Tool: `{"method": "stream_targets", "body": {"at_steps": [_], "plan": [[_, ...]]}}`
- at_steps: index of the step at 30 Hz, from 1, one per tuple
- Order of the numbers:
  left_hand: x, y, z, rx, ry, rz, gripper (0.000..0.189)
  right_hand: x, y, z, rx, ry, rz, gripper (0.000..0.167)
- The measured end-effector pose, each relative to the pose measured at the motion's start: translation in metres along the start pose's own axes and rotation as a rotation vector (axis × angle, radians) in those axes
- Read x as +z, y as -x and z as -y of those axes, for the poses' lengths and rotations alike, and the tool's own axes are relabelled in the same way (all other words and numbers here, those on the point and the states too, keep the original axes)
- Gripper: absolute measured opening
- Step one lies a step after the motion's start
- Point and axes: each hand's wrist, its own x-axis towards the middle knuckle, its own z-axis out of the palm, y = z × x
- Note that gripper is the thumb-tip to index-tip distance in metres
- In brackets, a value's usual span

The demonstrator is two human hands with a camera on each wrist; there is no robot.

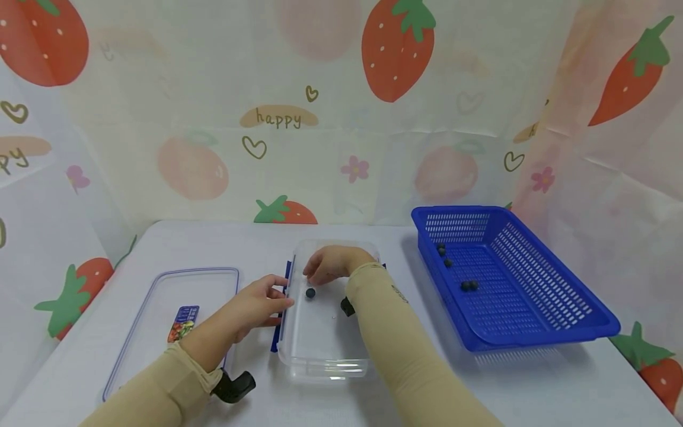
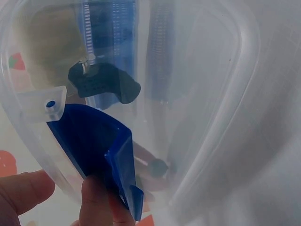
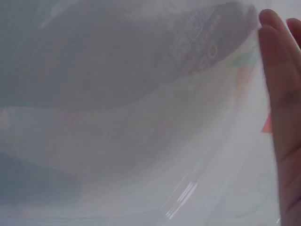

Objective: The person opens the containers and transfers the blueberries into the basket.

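In the middle of the table is a clear plastic container (image 1: pixel 331 350) with blue side clips. One dark blueberry (image 1: pixel 310 293) lies inside it, towards the left wall. My right hand (image 1: pixel 336 265) reaches into the container just beyond the berry, fingers pointing left and down, apart from it. Straight fingers (image 3: pixel 277 94) appear at the edge of the right wrist view. My left hand (image 1: pixel 256 305) is at the container's left side, fingers spread. Its fingertips (image 2: pixel 93 200) touch the lowered blue clip (image 2: pixel 101 141), while the thumb stays apart.
A blue mesh basket (image 1: pixel 525 343) stands on the right with several blueberries (image 1: pixel 469 286) in it. On the left lies a clear lid (image 1: pixel 144 314) with a blue rim and a colourful label (image 1: pixel 183 323). Black wrist cameras (image 1: pixel 233 386) stick out from the sleeves.
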Motion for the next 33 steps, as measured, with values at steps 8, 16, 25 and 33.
{"method": "stream_targets", "body": {"at_steps": [8,16,25,33], "plan": [[-0.001,-0.001,0.001,-0.004,-0.001,-0.004,0.049,0.0,0.002,0.0,0.01,-0.048,0.06,0.02],[0.001,-0.001,0.002,-0.008,-0.013,-0.021,0.05,-0.01,0.004,-0.003,-0.038,-0.033,0.083,0.023],[0.002,-0.002,0.003,-0.001,-0.005,-0.023,0.049,-0.022,0.012,-0.002,0.028,-0.003,0.013,0.022],[0.002,-0.002,0.004,0.007,-0.007,-0.025,0.049,-0.023,0.015,-0.011,0.123,0.109,-0.028,0.02]]}}
